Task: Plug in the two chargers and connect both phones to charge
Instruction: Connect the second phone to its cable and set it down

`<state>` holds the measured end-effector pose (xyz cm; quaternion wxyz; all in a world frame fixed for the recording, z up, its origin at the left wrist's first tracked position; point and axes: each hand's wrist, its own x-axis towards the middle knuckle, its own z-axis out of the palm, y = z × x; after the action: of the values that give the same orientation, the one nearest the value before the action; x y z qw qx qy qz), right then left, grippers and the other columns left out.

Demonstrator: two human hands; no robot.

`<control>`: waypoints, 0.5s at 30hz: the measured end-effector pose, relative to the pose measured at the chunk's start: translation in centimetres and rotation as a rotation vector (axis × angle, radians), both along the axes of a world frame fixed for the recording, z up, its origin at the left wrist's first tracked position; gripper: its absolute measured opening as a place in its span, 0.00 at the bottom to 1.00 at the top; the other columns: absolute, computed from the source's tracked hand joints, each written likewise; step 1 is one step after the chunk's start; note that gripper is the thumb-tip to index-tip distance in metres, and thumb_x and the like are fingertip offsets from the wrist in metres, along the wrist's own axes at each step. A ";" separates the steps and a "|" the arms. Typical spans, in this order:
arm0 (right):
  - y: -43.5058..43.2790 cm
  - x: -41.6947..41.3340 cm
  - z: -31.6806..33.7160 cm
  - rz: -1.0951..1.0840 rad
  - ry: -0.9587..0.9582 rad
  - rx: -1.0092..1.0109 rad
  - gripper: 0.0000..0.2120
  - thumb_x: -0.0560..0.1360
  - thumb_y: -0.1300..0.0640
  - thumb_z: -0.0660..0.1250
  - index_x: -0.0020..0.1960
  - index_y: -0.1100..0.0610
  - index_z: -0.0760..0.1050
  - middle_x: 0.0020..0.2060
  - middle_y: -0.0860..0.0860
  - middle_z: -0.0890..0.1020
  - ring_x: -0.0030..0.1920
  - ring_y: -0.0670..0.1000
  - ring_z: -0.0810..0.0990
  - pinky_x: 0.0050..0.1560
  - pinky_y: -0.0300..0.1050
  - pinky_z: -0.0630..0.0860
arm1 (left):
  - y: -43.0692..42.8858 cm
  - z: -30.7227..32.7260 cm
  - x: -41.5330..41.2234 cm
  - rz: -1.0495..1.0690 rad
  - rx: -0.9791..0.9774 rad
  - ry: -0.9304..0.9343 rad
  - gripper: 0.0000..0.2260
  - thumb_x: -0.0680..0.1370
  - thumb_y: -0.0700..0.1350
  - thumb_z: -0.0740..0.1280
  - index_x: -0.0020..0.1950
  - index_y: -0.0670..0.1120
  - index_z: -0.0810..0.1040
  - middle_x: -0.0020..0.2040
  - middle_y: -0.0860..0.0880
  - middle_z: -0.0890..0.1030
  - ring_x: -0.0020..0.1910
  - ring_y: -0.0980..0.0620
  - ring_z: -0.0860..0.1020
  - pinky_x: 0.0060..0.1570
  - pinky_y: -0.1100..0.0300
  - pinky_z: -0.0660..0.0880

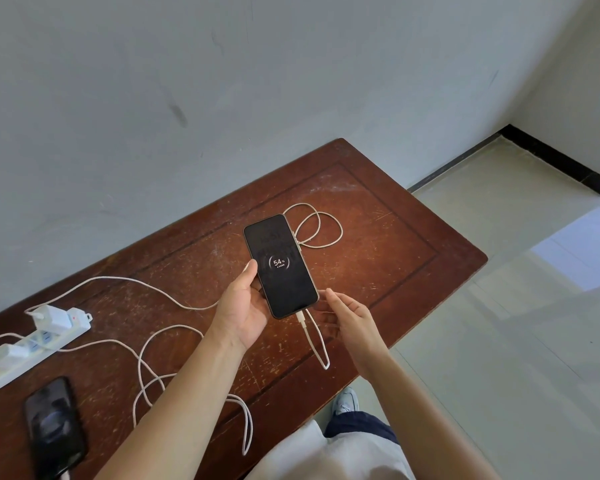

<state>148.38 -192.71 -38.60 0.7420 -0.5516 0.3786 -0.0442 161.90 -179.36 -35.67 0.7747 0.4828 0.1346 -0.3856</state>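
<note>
My left hand (245, 308) holds a black phone (280, 266) above the table; its screen shows a 54% charging ring. A white cable (315, 336) is plugged into the phone's bottom end. My right hand (350, 318) hovers just right of that plug with fingers apart, holding nothing. A white power strip (32, 344) lies at the table's left with two white chargers, one charger (51, 317) at its far end and another charger (6, 351) at its near end. A second black phone (54, 427) lies at the near left with a cable at its bottom end.
The dark wooden table (395, 244) stands against a grey wall. White cable loops (317, 226) lie beyond the held phone, and more cable (160, 375) curls across the table's middle. Tiled floor lies to the right, and my shoe (347, 400) shows below the table edge.
</note>
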 end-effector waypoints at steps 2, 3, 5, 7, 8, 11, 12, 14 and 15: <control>0.0 -0.1 -2.1 0.042 0.194 -0.228 0.17 0.80 0.43 0.64 0.63 0.51 0.80 0.50 0.47 0.86 0.47 0.45 0.82 0.48 0.40 0.79 | 0.0 -0.4 -0.2 -0.003 0.024 0.007 0.14 0.84 0.52 0.62 0.66 0.51 0.81 0.59 0.46 0.86 0.57 0.45 0.85 0.44 0.47 0.84; 0.1 -0.3 -3.2 0.095 0.286 -0.343 0.21 0.79 0.41 0.65 0.65 0.52 0.78 0.53 0.46 0.84 0.50 0.45 0.82 0.48 0.39 0.78 | 0.0 -0.6 -0.4 -0.002 0.037 0.014 0.14 0.84 0.52 0.62 0.66 0.51 0.81 0.60 0.46 0.86 0.59 0.45 0.84 0.44 0.47 0.84; 0.3 -0.6 -5.1 0.207 0.425 -0.469 0.27 0.76 0.37 0.66 0.68 0.53 0.74 0.57 0.48 0.82 0.51 0.46 0.80 0.46 0.38 0.75 | 0.1 -0.9 -0.7 0.001 0.059 0.024 0.14 0.84 0.52 0.62 0.65 0.51 0.81 0.61 0.45 0.85 0.60 0.44 0.83 0.46 0.46 0.84; 0.3 -0.7 -6.7 0.293 0.519 -0.526 0.28 0.76 0.37 0.67 0.69 0.53 0.73 0.56 0.48 0.81 0.47 0.45 0.78 0.39 0.35 0.72 | 0.1 -1.2 -1.0 0.000 0.081 0.024 0.13 0.84 0.52 0.62 0.64 0.52 0.82 0.60 0.46 0.85 0.60 0.45 0.83 0.50 0.44 0.84; 0.3 -0.7 -7.3 0.324 0.545 -0.542 0.25 0.76 0.40 0.68 0.68 0.53 0.74 0.53 0.47 0.81 0.43 0.43 0.78 0.34 0.33 0.70 | 0.2 -1.3 -1.2 -0.002 0.090 0.024 0.12 0.84 0.51 0.62 0.63 0.53 0.82 0.60 0.46 0.85 0.60 0.45 0.83 0.51 0.44 0.84; 0.0 -0.6 -8.9 0.364 0.554 -0.549 0.15 0.79 0.52 0.69 0.64 0.54 0.80 0.51 0.47 0.84 0.35 0.37 0.74 0.29 0.27 0.65 | 0.3 -1.7 -1.2 0.005 0.115 0.030 0.11 0.85 0.49 0.62 0.63 0.52 0.82 0.62 0.45 0.84 0.62 0.44 0.81 0.57 0.42 0.82; -0.3 -0.5 -9.1 0.351 0.549 -0.547 0.13 0.79 0.54 0.69 0.62 0.53 0.82 0.53 0.48 0.85 0.35 0.36 0.74 0.29 0.27 0.65 | 0.3 -1.8 -1.1 0.008 0.125 0.037 0.12 0.85 0.48 0.62 0.64 0.50 0.81 0.63 0.44 0.83 0.63 0.43 0.81 0.60 0.41 0.80; -1.0 -0.3 -9.0 0.302 0.540 -0.563 0.11 0.80 0.53 0.68 0.60 0.53 0.83 0.52 0.48 0.85 0.36 0.36 0.74 0.30 0.27 0.65 | 0.2 -2.2 -0.9 0.005 0.155 0.050 0.13 0.85 0.48 0.62 0.66 0.48 0.79 0.65 0.42 0.82 0.64 0.43 0.80 0.64 0.41 0.78; -1.4 -0.2 -8.9 0.291 0.534 -0.589 0.11 0.79 0.51 0.68 0.58 0.53 0.83 0.48 0.47 0.85 0.36 0.36 0.74 0.30 0.28 0.65 | 0.1 -2.4 -0.9 0.002 0.171 0.053 0.13 0.85 0.47 0.62 0.67 0.47 0.79 0.65 0.42 0.82 0.63 0.43 0.80 0.63 0.41 0.78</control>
<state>148.19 -194.10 -47.51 0.4269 -0.7799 0.4469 0.0990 160.97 -179.26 -38.07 0.7271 0.5368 0.1877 -0.3846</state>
